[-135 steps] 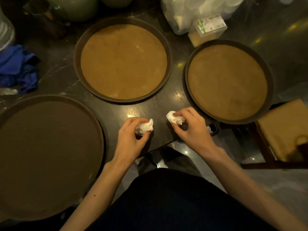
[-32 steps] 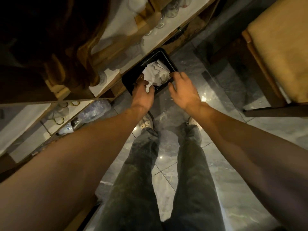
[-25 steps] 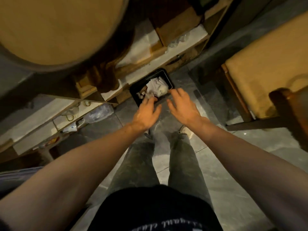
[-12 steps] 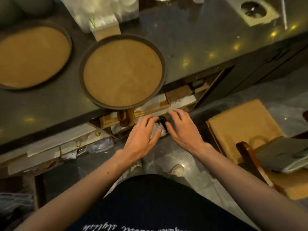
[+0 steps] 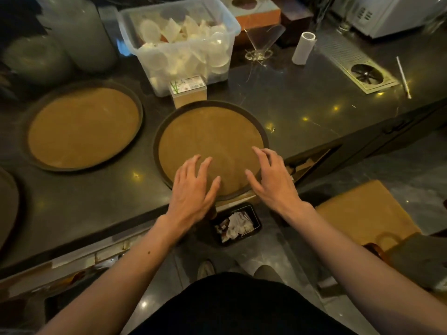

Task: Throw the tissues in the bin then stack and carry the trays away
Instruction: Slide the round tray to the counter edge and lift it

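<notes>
Head view: left hand and right hand both empty, fingers spread, over near edge of round tray on dark table. Second tray well left of left hand; edge of third tray further left. Bin on floor below, between the wrists, crumpled tissues inside. Plastic tub beyond the hands.

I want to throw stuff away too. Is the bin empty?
Not empty. Crumpled white tissues lie inside the black bin on the floor.
</notes>
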The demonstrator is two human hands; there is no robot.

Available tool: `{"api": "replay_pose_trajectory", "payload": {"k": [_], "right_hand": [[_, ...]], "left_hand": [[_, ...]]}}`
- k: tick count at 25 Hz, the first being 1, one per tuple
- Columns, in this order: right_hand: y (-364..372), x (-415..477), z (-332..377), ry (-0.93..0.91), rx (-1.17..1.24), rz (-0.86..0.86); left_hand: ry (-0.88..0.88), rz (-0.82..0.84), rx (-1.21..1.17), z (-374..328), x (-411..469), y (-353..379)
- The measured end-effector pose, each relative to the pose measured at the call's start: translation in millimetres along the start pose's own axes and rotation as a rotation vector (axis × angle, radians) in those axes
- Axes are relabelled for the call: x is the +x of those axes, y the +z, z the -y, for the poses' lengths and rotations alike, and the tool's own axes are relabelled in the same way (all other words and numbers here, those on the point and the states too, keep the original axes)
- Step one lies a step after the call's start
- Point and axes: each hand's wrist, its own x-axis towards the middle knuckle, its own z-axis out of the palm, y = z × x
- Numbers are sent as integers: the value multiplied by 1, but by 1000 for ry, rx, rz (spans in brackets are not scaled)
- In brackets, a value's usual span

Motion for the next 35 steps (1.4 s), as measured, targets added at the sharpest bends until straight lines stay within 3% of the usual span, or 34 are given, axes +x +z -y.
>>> {"api": "replay_pose_trajectory", "payload": {"k": [5,11,21,31,35], "right_hand": [[9,40,4,40,-28,44],[13,85,-42,80,-60,130],[17,128,-97,148,161,304],[35,141,-87,369,249,273],[41,147,-81,486,241,288]], "left_hand": [[-124,1,54,35,20,-12],[-393,21,57,55,43,-3],[-815,43,-53,68,51,11],[-836,22,-321,105,75,14],[-821,8,-279,111,78,18]]}}
